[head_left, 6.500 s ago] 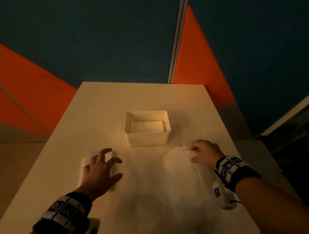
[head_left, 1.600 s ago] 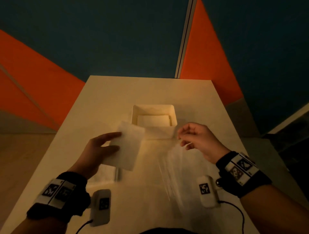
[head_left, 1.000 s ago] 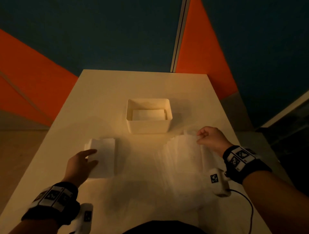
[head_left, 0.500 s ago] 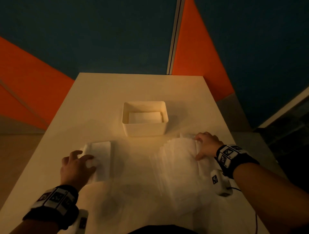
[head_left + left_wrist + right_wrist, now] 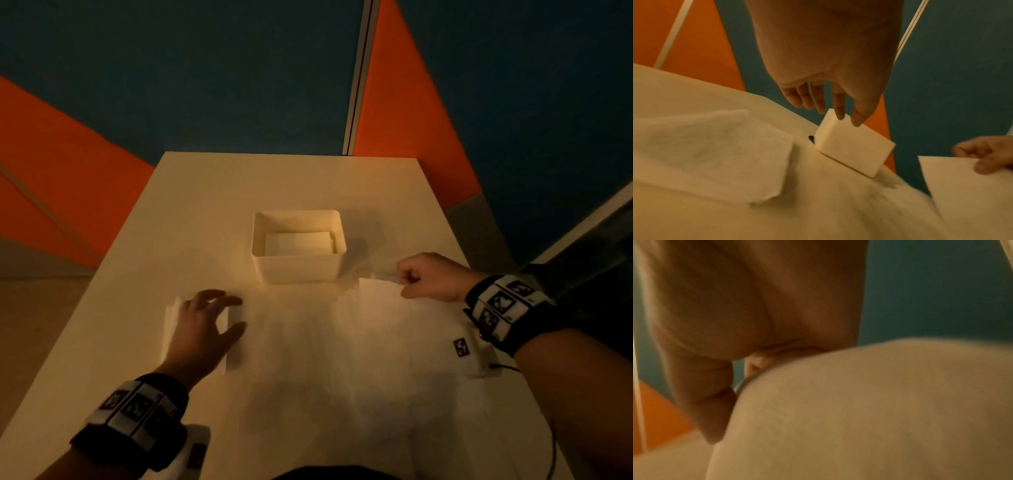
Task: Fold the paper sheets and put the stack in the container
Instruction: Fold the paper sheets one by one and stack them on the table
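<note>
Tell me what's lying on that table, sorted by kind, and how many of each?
White container: 1
Folded paper stacks: 2, one inside the container, one under the left hand
Spread of unfolded sheets, its top sheet pinched by the right hand: 1; too blurred to count single sheets
Hands: 2, the left hand hovering open
Total: 6

A moment ago my left hand [image 5: 202, 329] lay low on the folded stack [image 5: 233, 337]; now it hovers over it with fingers spread. My right hand [image 5: 428, 277] has gone from pressing flat on the loose sheets [image 5: 376, 329] to pinching the top sheet's far corner and raising it.
</note>
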`<state>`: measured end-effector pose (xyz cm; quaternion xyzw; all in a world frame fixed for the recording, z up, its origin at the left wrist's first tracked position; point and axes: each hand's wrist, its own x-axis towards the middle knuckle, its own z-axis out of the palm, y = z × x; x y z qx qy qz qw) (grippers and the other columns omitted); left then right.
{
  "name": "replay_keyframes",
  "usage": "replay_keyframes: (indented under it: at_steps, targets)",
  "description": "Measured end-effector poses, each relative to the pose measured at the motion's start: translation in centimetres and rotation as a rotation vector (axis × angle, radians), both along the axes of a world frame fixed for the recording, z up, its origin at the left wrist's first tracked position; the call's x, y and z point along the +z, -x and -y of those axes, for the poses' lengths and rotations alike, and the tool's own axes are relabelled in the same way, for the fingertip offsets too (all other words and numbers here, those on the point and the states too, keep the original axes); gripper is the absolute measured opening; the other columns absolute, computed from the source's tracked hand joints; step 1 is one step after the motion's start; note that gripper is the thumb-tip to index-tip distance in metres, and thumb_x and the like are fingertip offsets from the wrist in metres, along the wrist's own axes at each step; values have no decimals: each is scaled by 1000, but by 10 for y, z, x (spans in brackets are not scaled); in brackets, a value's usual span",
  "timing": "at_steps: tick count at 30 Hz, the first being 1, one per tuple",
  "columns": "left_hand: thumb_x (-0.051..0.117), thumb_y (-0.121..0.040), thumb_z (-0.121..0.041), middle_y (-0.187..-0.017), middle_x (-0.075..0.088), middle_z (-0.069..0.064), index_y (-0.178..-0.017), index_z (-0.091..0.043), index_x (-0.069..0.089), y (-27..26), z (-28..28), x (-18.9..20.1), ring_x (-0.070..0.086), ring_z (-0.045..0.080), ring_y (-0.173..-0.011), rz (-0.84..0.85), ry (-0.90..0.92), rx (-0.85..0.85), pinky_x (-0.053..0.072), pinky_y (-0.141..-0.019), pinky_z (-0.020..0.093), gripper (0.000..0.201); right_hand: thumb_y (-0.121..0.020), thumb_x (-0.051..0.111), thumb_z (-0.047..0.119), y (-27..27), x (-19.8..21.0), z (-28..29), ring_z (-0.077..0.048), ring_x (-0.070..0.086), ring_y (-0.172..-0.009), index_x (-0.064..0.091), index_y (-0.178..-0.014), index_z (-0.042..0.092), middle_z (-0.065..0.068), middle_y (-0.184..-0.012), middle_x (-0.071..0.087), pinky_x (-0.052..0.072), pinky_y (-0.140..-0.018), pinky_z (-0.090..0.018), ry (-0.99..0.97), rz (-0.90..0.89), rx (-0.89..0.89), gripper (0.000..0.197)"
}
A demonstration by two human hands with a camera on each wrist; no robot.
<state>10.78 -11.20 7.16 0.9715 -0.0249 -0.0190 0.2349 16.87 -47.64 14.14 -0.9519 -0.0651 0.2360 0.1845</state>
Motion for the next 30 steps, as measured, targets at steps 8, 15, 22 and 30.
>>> replay_keyframes:
  at_steps: [8, 15, 22, 30]
  targets:
    - [64, -51, -70, -112, 64, -6, -108, -32, 61, -7, 62, 37, 60, 11, -103, -641, 708, -132, 47, -89, 26, 69, -86, 63, 0, 16, 53, -51, -20, 60, -69, 56, -87, 14, -16, -76, 64, 49, -65, -27, -680, -16, -108, 15]
    - [76, -67, -37, -109, 71, 5, -110, -15, 64, -11, 79, 53, 68, 20, -98, -606, 1315, 78, 58, -78, 31, 50, -89, 57, -1, 23, 43, -81, -14, 66, -68, 58, -92, 12, -5, -79, 71, 54, -62, -25, -1134, 113, -412, 13]
    - [76, -68, -29, -106, 70, 14, -109, -4, 67, -27, 60, 71, 68, 25, -91, -277, 1274, 50, 58, -75, 38, 49, -86, 59, -4, 31, 16, -79, -21, 69, -89, 63, -111, 12, -11, -102, 72, 57, -72, -33, -1166, -56, -441, 30]
    - [43, -91, 8, -96, 74, 6, -87, -10, 76, -28, 47, 82, 69, 18, -90, -368, 1199, -54, 58, -74, 26, 37, -85, 51, 7, 37, 10, -76, -20, 65, -75, 74, -78, 12, -5, -84, 71, 54, -61, -29, -1348, -204, -539, 25]
